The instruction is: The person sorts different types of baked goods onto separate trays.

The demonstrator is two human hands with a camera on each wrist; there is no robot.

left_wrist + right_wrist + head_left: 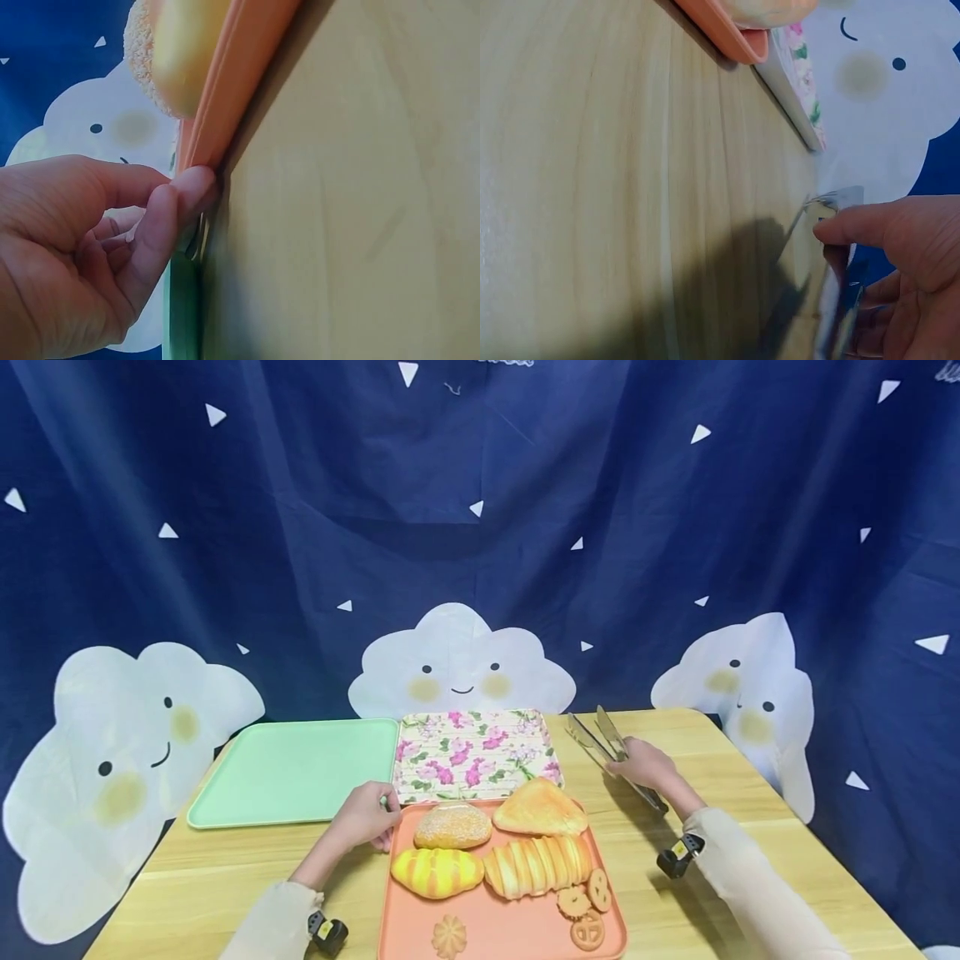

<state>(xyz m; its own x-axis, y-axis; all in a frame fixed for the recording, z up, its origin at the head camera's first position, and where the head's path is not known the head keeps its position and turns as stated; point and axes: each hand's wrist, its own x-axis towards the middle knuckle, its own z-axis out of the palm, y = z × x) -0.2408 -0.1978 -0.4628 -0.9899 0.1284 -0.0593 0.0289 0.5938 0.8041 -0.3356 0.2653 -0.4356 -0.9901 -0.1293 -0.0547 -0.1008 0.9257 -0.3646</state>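
At the far left corner of an orange tray, my left hand pinches the rim between thumb and finger, as the left wrist view shows close up. On that tray lie a sugar-dusted bun, a triangular bread, a striped yellow roll, a long sliced-look loaf and several cookies, among them a flower-shaped cookie and a pretzel-shaped cookie. To the right, my right hand holds metal tongs by the middle, their arms spread apart and tips pointing away.
A mint green tray lies at the back left of the wooden table. Beside it, behind the orange tray, is a flower-patterned tray. A dark blue curtain with clouds hangs right behind the table.
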